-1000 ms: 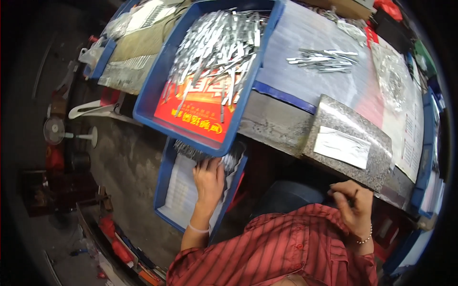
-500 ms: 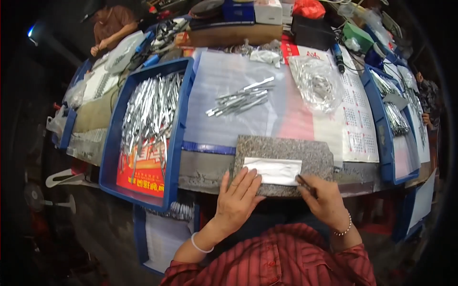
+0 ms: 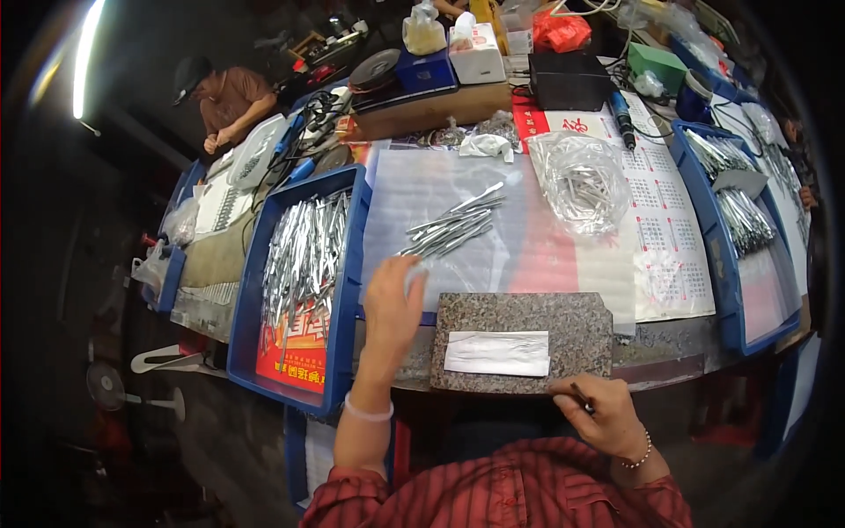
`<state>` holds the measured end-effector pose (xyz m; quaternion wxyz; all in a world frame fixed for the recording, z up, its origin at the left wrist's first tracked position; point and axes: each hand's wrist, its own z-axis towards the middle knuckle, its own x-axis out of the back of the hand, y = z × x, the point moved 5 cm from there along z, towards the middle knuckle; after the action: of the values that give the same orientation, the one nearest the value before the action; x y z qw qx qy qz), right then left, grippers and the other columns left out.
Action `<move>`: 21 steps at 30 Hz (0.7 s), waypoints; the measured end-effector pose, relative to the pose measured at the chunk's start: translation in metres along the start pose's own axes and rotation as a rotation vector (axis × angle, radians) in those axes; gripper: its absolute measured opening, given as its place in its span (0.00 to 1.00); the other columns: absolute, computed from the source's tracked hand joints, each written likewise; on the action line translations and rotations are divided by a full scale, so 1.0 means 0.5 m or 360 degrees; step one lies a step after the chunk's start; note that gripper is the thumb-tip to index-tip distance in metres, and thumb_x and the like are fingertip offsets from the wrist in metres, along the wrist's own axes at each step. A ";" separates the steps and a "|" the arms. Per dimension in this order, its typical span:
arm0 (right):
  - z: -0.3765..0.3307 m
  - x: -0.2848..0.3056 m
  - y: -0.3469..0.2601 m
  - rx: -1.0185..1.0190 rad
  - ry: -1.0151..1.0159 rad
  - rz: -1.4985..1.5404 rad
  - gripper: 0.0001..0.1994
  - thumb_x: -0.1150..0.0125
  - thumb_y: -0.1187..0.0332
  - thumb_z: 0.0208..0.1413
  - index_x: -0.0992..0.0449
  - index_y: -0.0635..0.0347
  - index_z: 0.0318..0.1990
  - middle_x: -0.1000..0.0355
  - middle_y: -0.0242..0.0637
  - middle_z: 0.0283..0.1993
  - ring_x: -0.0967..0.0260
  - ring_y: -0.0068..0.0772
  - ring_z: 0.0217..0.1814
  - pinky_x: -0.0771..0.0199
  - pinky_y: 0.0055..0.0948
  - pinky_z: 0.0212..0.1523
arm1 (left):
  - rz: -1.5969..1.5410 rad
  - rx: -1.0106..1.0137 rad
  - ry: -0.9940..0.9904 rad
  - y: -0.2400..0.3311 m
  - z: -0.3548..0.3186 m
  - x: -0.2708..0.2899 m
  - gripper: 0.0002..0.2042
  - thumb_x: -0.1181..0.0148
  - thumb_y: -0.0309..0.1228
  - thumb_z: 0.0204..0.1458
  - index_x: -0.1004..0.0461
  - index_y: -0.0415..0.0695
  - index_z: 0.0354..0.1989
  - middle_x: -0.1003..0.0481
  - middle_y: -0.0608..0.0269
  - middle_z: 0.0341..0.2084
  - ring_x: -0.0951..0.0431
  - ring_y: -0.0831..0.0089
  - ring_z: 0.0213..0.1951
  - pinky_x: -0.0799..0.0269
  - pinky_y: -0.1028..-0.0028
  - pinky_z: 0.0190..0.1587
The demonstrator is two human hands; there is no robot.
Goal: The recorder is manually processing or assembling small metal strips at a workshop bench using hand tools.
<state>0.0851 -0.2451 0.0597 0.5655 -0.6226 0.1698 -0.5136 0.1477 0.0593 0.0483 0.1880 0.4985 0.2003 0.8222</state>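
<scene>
My left hand point(image 3: 393, 304) is stretched forward to the near end of a loose pile of thin silvery metal pieces point(image 3: 456, 224). Its thumb stands apart from the fingers, and nothing shows between them. The pieces lie on a translucent plastic sheet point(image 3: 400, 189). By the lower right edge of a speckled stone slab point(image 3: 519, 312), my right hand point(image 3: 607, 414) is closed around a short dark rod-like tool point(image 3: 581, 395); most of it is hidden in the fingers. A flat white strip of paper or cloth point(image 3: 497, 354) lies on the slab, touched by neither hand.
A blue tray point(image 3: 345, 290) of many similar metal pieces stands at left, another blue tray point(image 3: 729, 295) at right. A plastic bag point(image 3: 585, 189) lies beyond the slab, near a blue-and-black power tool point(image 3: 623, 119). Another person point(image 3: 231, 106) sits at far left.
My left hand has left the white strip and moved forward to the metal pile. My right hand has drawn back off the strip, still holding the dark tool. The view has shifted.
</scene>
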 end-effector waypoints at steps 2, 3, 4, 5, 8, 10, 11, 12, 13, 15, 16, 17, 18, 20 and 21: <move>-0.018 -0.005 0.001 -0.0034 0.0011 0.0072 0.06 0.36 0.75 0.53 0.22 0.64 0.39 0.24 0.43 0.31 0.25 0.37 0.27 0.28 0.28 0.27 | 0.0148 -0.0031 0.0099 -0.066 0.033 -0.028 0.10 0.37 0.25 0.49 0.23 0.39 0.41 0.24 0.49 0.37 0.24 0.53 0.43 0.30 0.62 0.47; -0.024 -0.002 0.002 -0.0112 0.0003 0.0082 0.05 0.37 0.75 0.53 0.21 0.62 0.37 0.23 0.41 0.31 0.24 0.35 0.27 0.28 0.27 0.28 | 0.0329 0.0026 0.0044 -0.096 0.048 -0.052 0.09 0.37 0.25 0.48 0.24 0.40 0.39 0.25 0.50 0.35 0.24 0.53 0.41 0.30 0.61 0.45; -0.028 -0.004 0.007 -0.0159 -0.0115 0.0062 0.05 0.37 0.74 0.54 0.21 0.62 0.38 0.23 0.42 0.31 0.23 0.36 0.29 0.26 0.27 0.29 | 0.0534 0.0094 -0.0010 -0.122 0.053 -0.059 0.08 0.36 0.26 0.48 0.24 0.41 0.37 0.25 0.51 0.33 0.25 0.53 0.39 0.30 0.61 0.43; -0.032 -0.005 0.015 -0.0148 -0.0111 0.0073 0.05 0.37 0.74 0.54 0.21 0.62 0.38 0.23 0.42 0.31 0.23 0.36 0.29 0.26 0.27 0.29 | 0.0549 0.0088 -0.0006 -0.143 0.053 -0.059 0.08 0.36 0.26 0.48 0.24 0.41 0.37 0.25 0.51 0.33 0.25 0.53 0.39 0.30 0.61 0.43; -0.049 -0.011 0.041 -0.0153 -0.0139 0.0163 0.05 0.38 0.74 0.54 0.20 0.62 0.38 0.23 0.43 0.32 0.22 0.37 0.31 0.25 0.28 0.31 | 0.0325 0.0136 -0.0130 -0.161 0.064 -0.076 0.08 0.34 0.26 0.46 0.27 0.41 0.31 0.27 0.52 0.30 0.27 0.52 0.39 0.33 0.58 0.42; -0.053 -0.012 0.045 -0.0069 -0.0163 0.0160 0.07 0.37 0.72 0.54 0.22 0.62 0.40 0.25 0.43 0.31 0.24 0.42 0.28 0.25 0.32 0.29 | 0.0319 0.0101 -0.0131 -0.150 0.065 -0.081 0.08 0.34 0.26 0.46 0.28 0.41 0.31 0.26 0.53 0.29 0.26 0.51 0.38 0.33 0.57 0.41; -0.053 -0.011 0.045 -0.0071 -0.0155 0.0166 0.07 0.37 0.72 0.54 0.22 0.62 0.40 0.25 0.43 0.31 0.24 0.42 0.28 0.25 0.32 0.29 | 0.0310 0.0080 -0.0118 -0.145 0.064 -0.080 0.08 0.35 0.26 0.46 0.28 0.41 0.31 0.26 0.53 0.28 0.26 0.51 0.36 0.33 0.57 0.40; -0.051 -0.013 0.041 -0.0041 -0.0162 0.0159 0.07 0.37 0.71 0.54 0.22 0.62 0.40 0.24 0.43 0.31 0.24 0.42 0.29 0.25 0.32 0.29 | 0.0313 0.0073 -0.0121 -0.142 0.061 -0.078 0.08 0.35 0.26 0.46 0.28 0.41 0.31 0.26 0.53 0.28 0.26 0.51 0.36 0.33 0.57 0.40; -0.048 -0.015 0.037 -0.0012 -0.0167 0.0150 0.07 0.37 0.71 0.55 0.22 0.62 0.40 0.24 0.43 0.31 0.24 0.42 0.29 0.25 0.32 0.29 | 0.0283 0.0040 -0.0063 -0.137 0.060 -0.073 0.08 0.35 0.25 0.46 0.29 0.41 0.31 0.26 0.53 0.27 0.25 0.51 0.35 0.33 0.57 0.39; -0.045 -0.022 0.030 0.0007 -0.0155 0.0171 0.08 0.37 0.71 0.55 0.22 0.62 0.41 0.24 0.43 0.31 0.24 0.42 0.29 0.25 0.33 0.29 | 0.0249 0.0000 -0.0001 -0.127 0.053 -0.060 0.08 0.36 0.24 0.46 0.30 0.40 0.30 0.25 0.53 0.26 0.25 0.51 0.34 0.32 0.56 0.39; -0.043 -0.024 0.028 0.0025 -0.0150 0.0193 0.08 0.37 0.70 0.55 0.22 0.62 0.41 0.24 0.43 0.31 0.24 0.43 0.29 0.24 0.33 0.30 | 0.0267 -0.0014 0.0045 -0.117 0.047 -0.050 0.07 0.36 0.24 0.47 0.30 0.40 0.31 0.25 0.52 0.27 0.24 0.51 0.33 0.32 0.57 0.37; -0.040 -0.024 0.027 0.0027 -0.0144 0.0188 0.08 0.37 0.70 0.55 0.22 0.62 0.41 0.24 0.43 0.31 0.24 0.43 0.29 0.24 0.33 0.30 | 0.0283 -0.0026 0.0095 -0.103 0.041 -0.037 0.07 0.36 0.23 0.48 0.30 0.39 0.31 0.25 0.52 0.27 0.24 0.52 0.32 0.32 0.57 0.36; -0.037 -0.025 0.024 0.0028 -0.0159 0.0190 0.08 0.37 0.71 0.55 0.22 0.62 0.42 0.24 0.42 0.32 0.24 0.40 0.29 0.24 0.31 0.30 | 0.0279 -0.0030 0.0100 -0.086 0.031 -0.025 0.07 0.36 0.23 0.48 0.30 0.39 0.31 0.25 0.52 0.27 0.24 0.52 0.32 0.32 0.57 0.36; -0.031 -0.023 0.021 0.0013 -0.0161 0.0181 0.09 0.38 0.72 0.56 0.22 0.62 0.43 0.23 0.41 0.32 0.23 0.37 0.29 0.25 0.30 0.30 | 0.0116 0.0036 0.0205 -0.017 0.005 0.005 0.06 0.36 0.23 0.49 0.28 0.39 0.32 0.24 0.52 0.28 0.23 0.53 0.32 0.30 0.61 0.35; -0.025 -0.017 0.022 -0.0065 -0.0069 0.0300 0.09 0.39 0.73 0.57 0.24 0.63 0.45 0.23 0.40 0.33 0.24 0.33 0.28 0.25 0.28 0.30 | 0.0035 0.0048 0.0182 0.020 -0.016 0.019 0.05 0.36 0.23 0.49 0.27 0.39 0.32 0.24 0.52 0.28 0.23 0.54 0.32 0.29 0.63 0.35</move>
<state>0.0754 -0.2482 0.0440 0.6021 -0.6262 0.2257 -0.4410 0.1355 0.0545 0.0574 0.1597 0.4557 0.2177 0.8482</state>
